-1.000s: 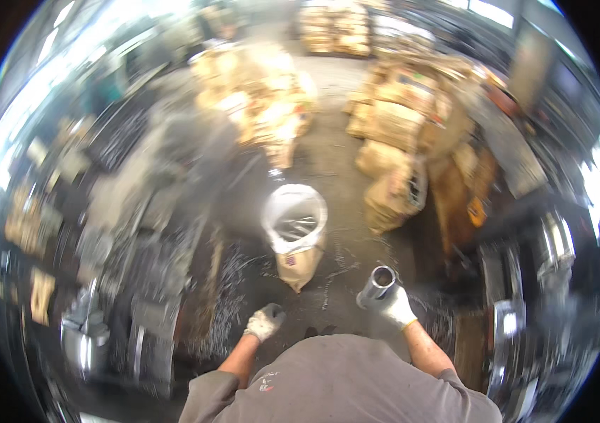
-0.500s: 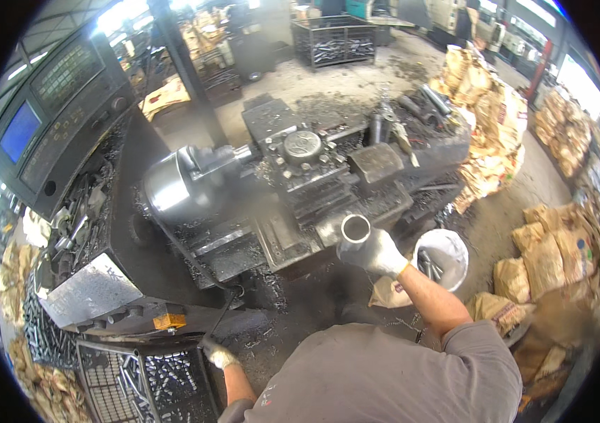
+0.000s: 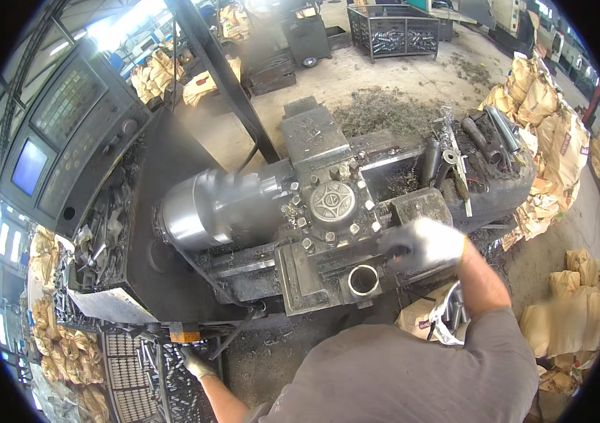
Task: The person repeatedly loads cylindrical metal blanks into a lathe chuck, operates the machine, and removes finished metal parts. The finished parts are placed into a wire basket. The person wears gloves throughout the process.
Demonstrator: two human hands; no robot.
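Observation:
My right hand [image 3: 432, 245], in a white glove with dark, dirty fingertips, is over the front right of a lathe's carriage, its fingers blurred and seemingly curled. Just left of it, a short open metal cylinder [image 3: 363, 280] stands upright at the carriage's front edge, apart from the hand. My left hand [image 3: 196, 362], also gloved, is low on the left, just below a small orange box [image 3: 185, 332] on the lathe's front; its fingers are too small to read. A bent rod [image 3: 233, 337] hangs to its right. A square tool post [image 3: 333, 202] and a shiny chuck [image 3: 191, 211] lie beyond.
A control panel [image 3: 46, 158] with a lit screen rises at left. Crates of metal pieces [image 3: 166, 381] stand by my left arm. A white bucket [image 3: 448, 317] with metal parts is by my right elbow. Paper sacks [image 3: 554, 148] pile up at right; loose tools [image 3: 483, 141] lie on the lathe's end.
My right hand has left the metal cylinder and moved up and right. My left hand has shifted left, away from the bent rod's lower end. The view has shifted too.

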